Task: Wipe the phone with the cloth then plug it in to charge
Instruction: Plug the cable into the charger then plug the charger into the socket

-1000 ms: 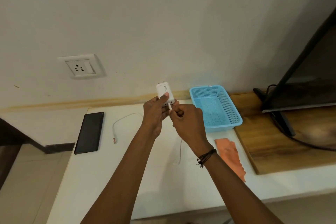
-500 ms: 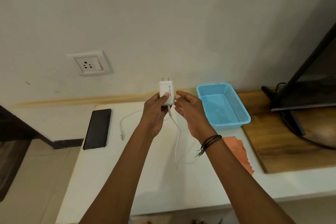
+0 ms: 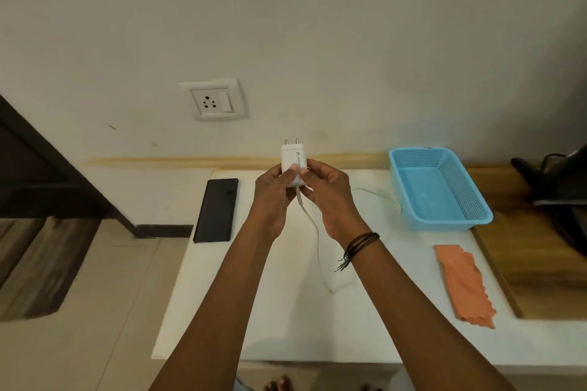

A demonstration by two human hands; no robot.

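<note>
A white charger adapter point(image 3: 293, 158) with two pins pointing up is held above the white table point(image 3: 254, 320). My left hand point(image 3: 273, 197) and my right hand point(image 3: 330, 197) both grip it from either side. Its white cable point(image 3: 313, 225) hangs down from the adapter and runs across the table toward the basket. The black phone point(image 3: 216, 209) lies flat on the table, left of my hands. An orange cloth point(image 3: 462, 286) lies on the table at the right. The white wall socket point(image 3: 212, 99) with a switch sits on the wall, above and left of the adapter.
A blue plastic basket point(image 3: 470, 197) stands at the back right of the table. Beyond it are a wooden surface point(image 3: 536, 263) and a dark TV stand with cables point(image 3: 552, 187). Left of the table the floor drops away beside dark woodwork.
My right hand has closed onto the adapter beside the left hand. The view has shifted left, so the socket now appears nearer the centre.
</note>
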